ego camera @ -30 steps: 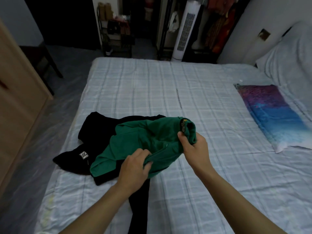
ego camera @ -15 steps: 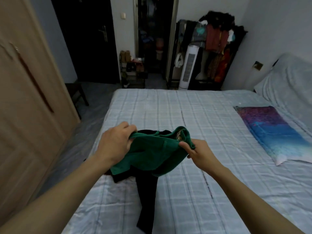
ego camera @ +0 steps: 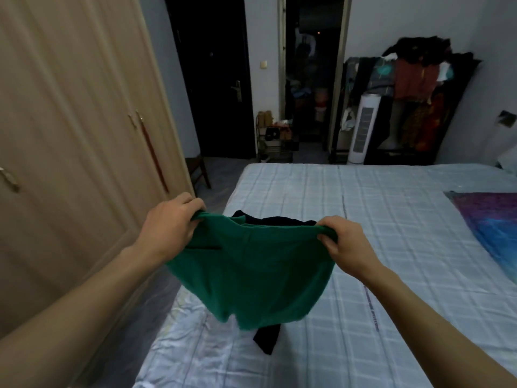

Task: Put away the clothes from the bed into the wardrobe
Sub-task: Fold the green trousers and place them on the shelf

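Observation:
A green pair of shorts hangs spread out in the air above the bed. My left hand grips its waistband at the left end and my right hand grips it at the right end. A black garment lies on the checked sheet behind and under the shorts, mostly hidden; one end of it shows below the shorts' hem. The light wooden wardrobe stands at the left with its doors closed.
A purple-blue pillow lies at the right of the bed. Past the bed's foot stand a white tower fan, a full clothes rack, a shoe shelf and a dark door. A narrow floor strip separates bed and wardrobe.
Both hands lifted the green shorts off the black garment and pulled them apart, so they hang flat. My view has risen and turned left toward the wardrobe.

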Available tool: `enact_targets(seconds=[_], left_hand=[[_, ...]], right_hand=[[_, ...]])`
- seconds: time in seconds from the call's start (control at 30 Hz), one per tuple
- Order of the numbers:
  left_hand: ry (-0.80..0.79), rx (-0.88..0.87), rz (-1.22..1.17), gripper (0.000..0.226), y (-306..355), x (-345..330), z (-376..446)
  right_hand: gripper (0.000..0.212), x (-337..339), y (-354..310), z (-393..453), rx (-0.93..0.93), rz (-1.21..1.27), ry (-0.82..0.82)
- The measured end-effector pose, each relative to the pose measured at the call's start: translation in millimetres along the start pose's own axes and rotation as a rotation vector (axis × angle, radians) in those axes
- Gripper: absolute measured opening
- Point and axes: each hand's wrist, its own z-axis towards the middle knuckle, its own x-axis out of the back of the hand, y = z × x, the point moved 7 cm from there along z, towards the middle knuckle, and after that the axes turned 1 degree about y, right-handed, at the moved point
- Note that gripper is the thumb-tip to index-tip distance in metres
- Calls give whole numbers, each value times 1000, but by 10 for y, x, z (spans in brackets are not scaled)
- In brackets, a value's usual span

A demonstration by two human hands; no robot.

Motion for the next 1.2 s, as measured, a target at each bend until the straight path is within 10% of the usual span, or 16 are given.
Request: enact_targets(seconds=[0.57,1.2], left_hand=[[-18,186,117,24,-765,1145,-1591],[230,754,393,23,-2594,3603,-5401]], right_hand=[[22,-676,-1556,9,207,150,-49],[22,-1914,-5832,-267,615,476,19]])
